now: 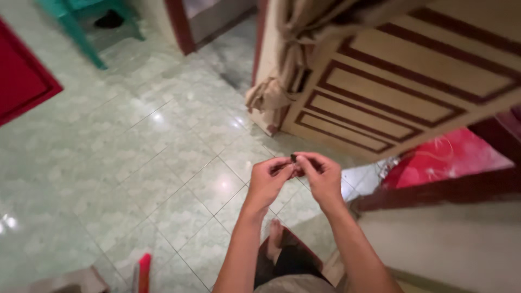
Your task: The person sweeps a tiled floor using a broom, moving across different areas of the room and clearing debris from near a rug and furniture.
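My left hand (269, 182) and my right hand (321, 176) are raised together in front of me, fingertips meeting. Between the fingertips of both hands sits a small dark object (293, 158), too small and blurred to identify. Both hands pinch it. Below them my bare foot (275, 239) stands on the pale green tiled floor (163, 157).
A panelled cream door with brown trim (391, 92) stands open ahead right, with a knotted beige curtain (282, 76) beside it. A red cloth or bag (445, 157) lies behind the door. A teal chair leg (81, 38), a red mat (21, 76) and a red-tipped stick (144, 271) are nearby.
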